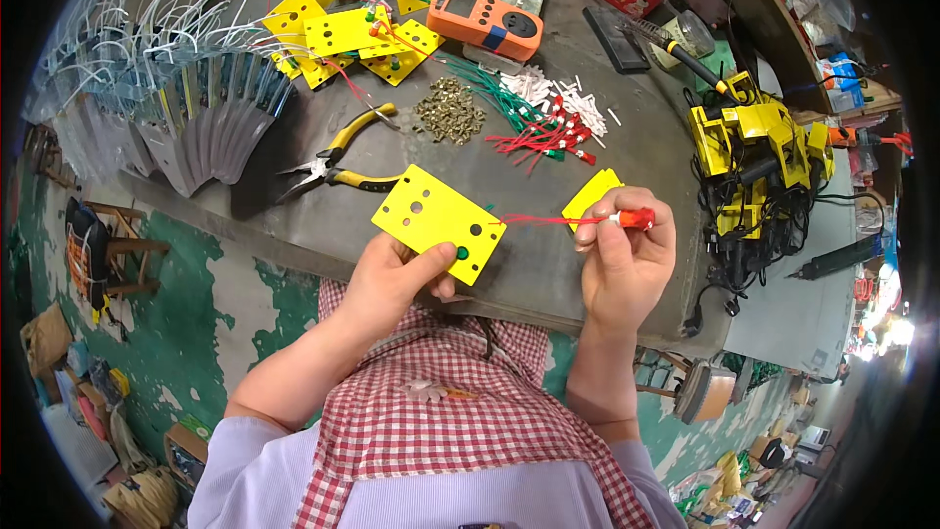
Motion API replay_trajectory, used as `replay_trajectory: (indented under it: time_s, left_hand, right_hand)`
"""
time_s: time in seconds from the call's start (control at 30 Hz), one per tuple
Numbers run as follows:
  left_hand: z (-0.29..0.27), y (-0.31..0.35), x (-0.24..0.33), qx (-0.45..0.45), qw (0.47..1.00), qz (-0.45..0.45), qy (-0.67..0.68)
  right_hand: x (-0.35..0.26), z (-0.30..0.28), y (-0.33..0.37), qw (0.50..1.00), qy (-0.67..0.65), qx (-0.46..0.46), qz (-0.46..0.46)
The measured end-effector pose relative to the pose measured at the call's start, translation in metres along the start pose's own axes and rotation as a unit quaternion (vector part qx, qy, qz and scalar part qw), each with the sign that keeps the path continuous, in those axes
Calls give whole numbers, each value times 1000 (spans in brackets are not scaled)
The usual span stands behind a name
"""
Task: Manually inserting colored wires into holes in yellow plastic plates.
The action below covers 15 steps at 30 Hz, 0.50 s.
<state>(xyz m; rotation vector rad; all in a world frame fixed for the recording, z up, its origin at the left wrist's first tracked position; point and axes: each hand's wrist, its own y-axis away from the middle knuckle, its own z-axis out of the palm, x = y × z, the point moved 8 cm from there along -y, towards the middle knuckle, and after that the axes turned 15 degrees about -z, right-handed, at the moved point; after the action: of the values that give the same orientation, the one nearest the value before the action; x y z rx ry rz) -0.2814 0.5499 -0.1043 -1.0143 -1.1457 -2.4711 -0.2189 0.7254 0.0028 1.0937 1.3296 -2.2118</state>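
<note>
My left hand grips a yellow metal plate with several holes, its thumb resting by a green indicator light seated in one of them. In my right hand, closed thumb and fingers pinch a red indicator light. Its thin red wires run leftward to the right edge of the plate, by the empty upper hole; whether they pass through is too small to tell. Just behind my right fingers lie more yellow plates, partly hidden by the hand.
Yellow-handled pliers lie left of the plate. Beyond are brass nuts, red-wired lights, white sleeves and an orange meter. Wired strips crowd the left; yellow brackets with black cables the right.
</note>
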Motion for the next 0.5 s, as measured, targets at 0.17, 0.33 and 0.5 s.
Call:
replay_trajectory:
  time_s: [0.17,0.33,0.5]
  left_hand:
    - [0,2,2,-9,1000,4,18]
    - [0,1,1,-6,1000,1,9]
    - [3,7,7,11,1000,8,-25]
  right_hand:
    - [-19,29,5,958,165,-189,-140]
    - [-27,52,14,936,155,-265,-172]
    - [-18,51,21,942,144,-274,-127]
